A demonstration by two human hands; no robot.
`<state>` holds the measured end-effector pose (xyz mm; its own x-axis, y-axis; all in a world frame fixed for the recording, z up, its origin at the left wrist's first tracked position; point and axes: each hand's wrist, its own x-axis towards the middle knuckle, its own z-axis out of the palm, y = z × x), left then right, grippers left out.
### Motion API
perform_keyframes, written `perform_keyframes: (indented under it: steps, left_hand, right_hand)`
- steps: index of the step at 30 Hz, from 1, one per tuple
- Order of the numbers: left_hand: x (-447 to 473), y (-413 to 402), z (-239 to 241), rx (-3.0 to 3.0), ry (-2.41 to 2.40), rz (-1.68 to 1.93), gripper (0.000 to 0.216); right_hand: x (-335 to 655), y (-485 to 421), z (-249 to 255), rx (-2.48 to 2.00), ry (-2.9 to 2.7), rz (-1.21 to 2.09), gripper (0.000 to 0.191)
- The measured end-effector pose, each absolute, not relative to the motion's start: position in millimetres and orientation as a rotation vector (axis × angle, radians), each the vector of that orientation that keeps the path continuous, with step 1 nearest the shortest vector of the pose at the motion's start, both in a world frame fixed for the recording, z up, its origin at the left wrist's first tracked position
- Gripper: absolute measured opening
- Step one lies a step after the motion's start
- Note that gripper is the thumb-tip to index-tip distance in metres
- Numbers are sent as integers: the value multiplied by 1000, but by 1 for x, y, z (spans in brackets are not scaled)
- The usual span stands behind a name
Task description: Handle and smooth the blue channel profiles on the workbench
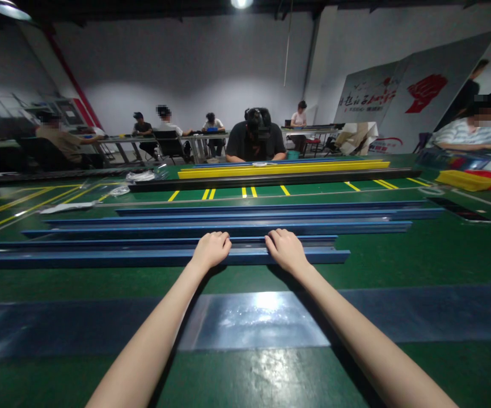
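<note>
Both my hands rest on a long blue channel strip (pixel 101 259) that lies crosswise on the green table. My left hand (pixel 212 248) curls its fingers over the strip left of centre. A short way to the right, my right hand (pixel 287 249) is wrapped over the same strip in a similar grip. Its right end sticks out past my right hand, while the left end runs out of view. Just beyond lie several more blue channel strips (pixel 356 228), parallel to it. Closer to me a flat clear plastic sleeve (pixel 245 323) stretches across the table, shiny under the light.
Farther back are a black strip (pixel 313 178) and yellow strips (pixel 283 169). A phone (pixel 460 211) lies at right, near yellow and red trays (pixel 466 180). Crumpled plastic (pixel 141 177) sits at left. A person (pixel 256 139) works across the table; others sit behind.
</note>
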<state>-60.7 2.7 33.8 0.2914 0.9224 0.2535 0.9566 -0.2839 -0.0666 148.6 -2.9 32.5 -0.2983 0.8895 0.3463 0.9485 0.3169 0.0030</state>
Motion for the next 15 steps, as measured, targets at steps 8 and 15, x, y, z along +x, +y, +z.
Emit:
perform_keyframes:
  steps: [8, 15]
  left_hand:
    - [-78, 3, 35, -2325, -1775, -210, 32]
    - [-75, 2, 35, -2317, -1765, -150, 32]
  right_hand:
    - [203, 3, 28, -1721, -2313, -398, 43]
    - [205, 6, 30, -1785, -2318, -373, 42]
